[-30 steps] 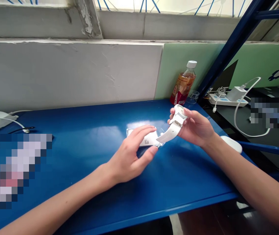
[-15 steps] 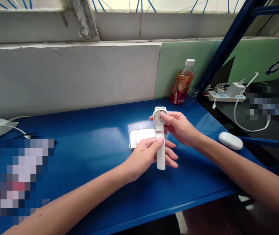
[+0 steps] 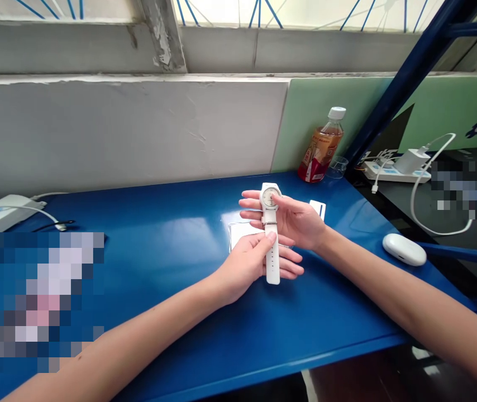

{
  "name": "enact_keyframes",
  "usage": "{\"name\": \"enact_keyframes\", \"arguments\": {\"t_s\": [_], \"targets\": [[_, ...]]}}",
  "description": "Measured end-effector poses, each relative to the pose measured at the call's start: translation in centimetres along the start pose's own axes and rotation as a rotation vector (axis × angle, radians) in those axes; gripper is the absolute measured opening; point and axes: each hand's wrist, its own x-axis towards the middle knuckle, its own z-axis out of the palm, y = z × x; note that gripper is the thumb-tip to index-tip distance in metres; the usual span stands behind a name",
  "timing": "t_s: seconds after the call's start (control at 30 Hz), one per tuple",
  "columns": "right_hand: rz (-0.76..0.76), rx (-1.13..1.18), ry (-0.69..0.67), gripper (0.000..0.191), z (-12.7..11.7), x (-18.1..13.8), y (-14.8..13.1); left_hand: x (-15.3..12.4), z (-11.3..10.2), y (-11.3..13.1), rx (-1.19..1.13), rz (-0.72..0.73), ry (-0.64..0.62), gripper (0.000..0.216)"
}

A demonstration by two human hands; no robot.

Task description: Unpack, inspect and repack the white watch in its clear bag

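Observation:
A white wristwatch (image 3: pixel 271 215) with a round dial is held over the desk, its strap hanging straight down toward me. My left hand (image 3: pixel 249 254) pinches the lower strap between thumb and forefinger, the other fingers stretched out behind it. With its thumb on the dial, my right hand (image 3: pixel 299 220) supports the watch head from behind, fingers extended to the left. Beneath the hands lies a white packet (image 3: pixel 241 230) in clear wrapping, mostly covered by them. A small white card (image 3: pixel 318 210) shows just past my right wrist.
On the blue desk (image 3: pixel 158 240), a bottle of reddish drink (image 3: pixel 321 146) stands at the back beside a clear cup (image 3: pixel 337 167). A white oval case (image 3: pixel 404 249) lies at right. Power strips (image 3: pixel 4 213) with cables sit at both sides. A blue metal post (image 3: pixel 397 84) slants up at right.
My right hand has opened its fingers out flat behind the watch, its thumb staying on the dial. The small card beside the wrist has come into sight. The view has shifted slightly left.

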Motion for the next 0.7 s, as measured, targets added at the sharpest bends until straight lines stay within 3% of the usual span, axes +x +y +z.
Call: {"name": "enact_keyframes", "arguments": {"t_s": [0.23,0.57,0.7], "targets": [[-0.075,-0.034,-0.023,0.037,-0.25,0.08,0.02,-0.16,0.3,-0.01,-0.061,-0.121,-0.008,0.034],[-0.043,-0.075,-0.105,0.034,-0.53,-0.18,-0.03,-0.18,0.23,-0.15,-0.016,-0.146,0.016,0.035],[-0.033,-0.07,-0.111,0.034,-0.86,-0.03,0.03,-0.17,0.25,0.03,-0.033,-0.133,-0.058,0.035]]}}
